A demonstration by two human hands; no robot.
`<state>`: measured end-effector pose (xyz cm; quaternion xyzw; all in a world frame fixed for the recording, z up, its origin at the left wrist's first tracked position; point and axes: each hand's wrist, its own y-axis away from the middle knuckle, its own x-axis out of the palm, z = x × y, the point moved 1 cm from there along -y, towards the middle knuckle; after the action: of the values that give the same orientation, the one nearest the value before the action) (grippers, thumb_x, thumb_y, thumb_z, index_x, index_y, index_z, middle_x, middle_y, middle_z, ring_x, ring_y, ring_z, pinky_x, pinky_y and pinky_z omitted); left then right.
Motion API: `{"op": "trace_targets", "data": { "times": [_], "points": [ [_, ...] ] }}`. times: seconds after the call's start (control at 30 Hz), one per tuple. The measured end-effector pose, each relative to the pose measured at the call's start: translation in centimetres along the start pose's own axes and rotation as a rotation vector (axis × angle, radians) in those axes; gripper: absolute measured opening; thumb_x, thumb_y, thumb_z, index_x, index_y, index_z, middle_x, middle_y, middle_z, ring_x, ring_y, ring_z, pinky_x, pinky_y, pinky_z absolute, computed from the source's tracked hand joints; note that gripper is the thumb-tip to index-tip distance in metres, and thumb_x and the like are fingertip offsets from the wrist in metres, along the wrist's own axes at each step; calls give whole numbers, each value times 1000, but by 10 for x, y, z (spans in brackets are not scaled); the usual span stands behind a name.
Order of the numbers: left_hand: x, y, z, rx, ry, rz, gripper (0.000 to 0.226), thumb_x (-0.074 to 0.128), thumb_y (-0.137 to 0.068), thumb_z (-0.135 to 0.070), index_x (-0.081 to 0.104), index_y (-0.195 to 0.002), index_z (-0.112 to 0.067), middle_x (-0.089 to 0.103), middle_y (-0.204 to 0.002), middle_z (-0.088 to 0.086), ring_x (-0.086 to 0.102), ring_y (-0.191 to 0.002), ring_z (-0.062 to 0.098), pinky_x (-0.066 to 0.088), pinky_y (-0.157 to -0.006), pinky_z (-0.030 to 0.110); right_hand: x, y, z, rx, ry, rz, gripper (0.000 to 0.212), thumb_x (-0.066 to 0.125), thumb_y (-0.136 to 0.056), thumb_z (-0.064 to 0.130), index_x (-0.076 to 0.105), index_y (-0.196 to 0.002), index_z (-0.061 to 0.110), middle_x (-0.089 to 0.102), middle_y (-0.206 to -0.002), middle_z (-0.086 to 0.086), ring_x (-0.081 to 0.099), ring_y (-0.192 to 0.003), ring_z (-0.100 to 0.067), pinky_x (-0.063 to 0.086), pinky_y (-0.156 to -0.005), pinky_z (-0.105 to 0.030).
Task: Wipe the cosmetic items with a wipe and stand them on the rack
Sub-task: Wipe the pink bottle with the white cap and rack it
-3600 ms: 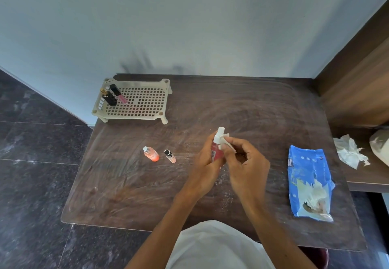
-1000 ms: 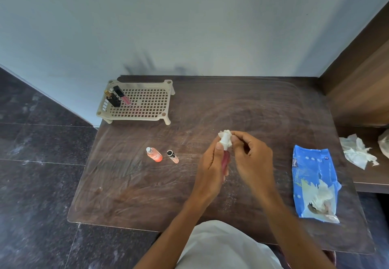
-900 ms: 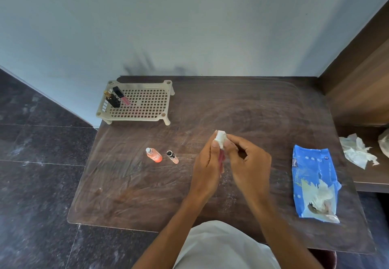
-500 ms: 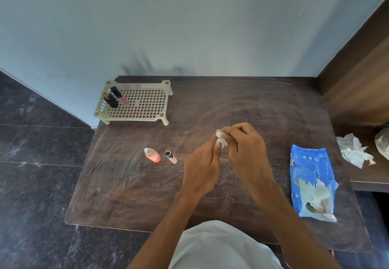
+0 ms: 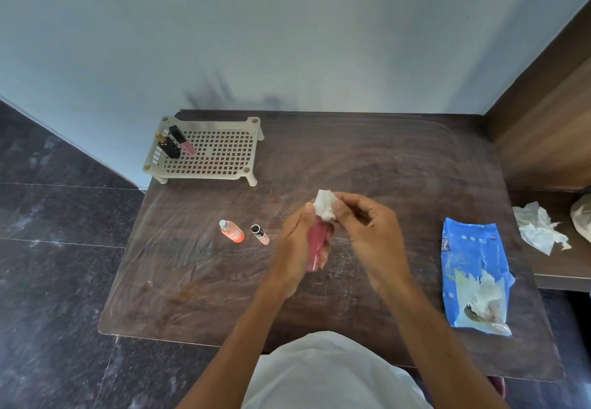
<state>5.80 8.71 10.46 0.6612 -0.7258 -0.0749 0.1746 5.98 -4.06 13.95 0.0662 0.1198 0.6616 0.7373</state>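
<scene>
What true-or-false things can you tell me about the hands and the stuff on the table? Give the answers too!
The left hand holds a pink bottle. True.
The right hand pinches a white wipe at the bottle's top. True.
The orange bottle is on the rack. False: it is on the table, near a small black-capped tube.
The blue wipe pack lies left of the hands. False: it lies to their right.
</scene>
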Motion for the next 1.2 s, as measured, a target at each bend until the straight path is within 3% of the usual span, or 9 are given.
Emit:
{"op": "trace_targets", "data": {
  "times": [0.1, 0.2, 0.33, 0.53, 0.67, 0.8, 1.0, 1.13, 1.2],
  "points": [
    [4, 2, 3, -62, 132, -35, 50, 33, -108, -40, 59, -109, 3, 58, -67, 10, 45, -44, 17, 39, -41, 24, 8, 11, -7, -87, 117, -54, 17, 65, -96, 22, 76, -109, 22, 77, -93, 12, 71, -82, -3, 54, -71, -13],
    [8, 8, 6, -55, 118, 11, 48, 36, -106, -43, 59, -92, -3, 57, -63, 8, 45, -40, 15, 37, -39, 24, 8, 8, -12, -83, 243, -135, 18, 63, -97, 23, 75, -109, 21, 75, -95, 14, 68, -85, 3, 52, -73, -11],
    [14, 8, 0, 6, 79, 25, 52, 34, -105, -45, 59, -91, -1, 56, -62, 7, 45, -41, 15, 37, -40, 25, 6, 0, -1, -68, 155, -138, 16, 60, -98, 21, 75, -105, 22, 74, -91, 14, 69, -82, 1, 55, -71, -15],
    [16, 1, -13, 166, 14, -67, 44, 28, -104, -50, 70, -99, -38, 59, -66, 18, 49, -43, 18, 42, -42, 28, 6, 9, -5, -213, 388, -118, 16, 60, -98, 23, 74, -103, 26, 71, -90, 15, 66, -83, 1, 48, -73, -9],
    [14, 2, -2, 165, -37, -63, 47, 32, -94, -71, 65, -112, -42, 61, -70, 27, 55, -49, 22, 48, -45, 29, 7, 17, -15, -218, 457, -123, 16, 61, -98, 24, 74, -106, 23, 71, -95, 12, 63, -86, 2, 47, -74, -6],
    [11, 0, 5, 158, -70, -33, 54, 37, -94, -66, 62, -125, -30, 63, -75, 26, 55, -54, 32, 50, -48, 34, 10, 17, -9, -186, 334, -134, 13, 61, -98, 27, 73, -101, 31, 72, -93, 17, 66, -87, 3, 52, -76, -11],
    [7, -5, -1, 204, -4, 12, 52, 37, -99, -55, 64, -124, -18, 60, -61, 15, 47, -36, 19, 41, -39, 23, 11, 10, 0, -293, 444, -91, 21, 59, -99, 21, 73, -115, 23, 73, -99, 7, 64, -83, 2, 48, -78, -5],
    [5, -12, -11, 219, -3, -70, 47, 43, -97, -56, 69, -116, -22, 69, -103, 19, 50, -46, 21, 42, -41, 25, 9, 23, -13, -307, 504, -49, 21, 62, -97, 17, 73, -115, 18, 68, -95, 10, 61, -80, 4, 43, -75, 0],
    [6, -15, -12, 201, -33, -87, 50, 45, -95, -60, 71, -105, -20, 68, -105, 16, 49, -51, 26, 45, -47, 34, 10, 29, -20, -296, 471, -82, 20, 63, -97, 19, 74, -114, 20, 69, -97, 12, 62, -84, 4, 44, -75, -2]
  ]
}}
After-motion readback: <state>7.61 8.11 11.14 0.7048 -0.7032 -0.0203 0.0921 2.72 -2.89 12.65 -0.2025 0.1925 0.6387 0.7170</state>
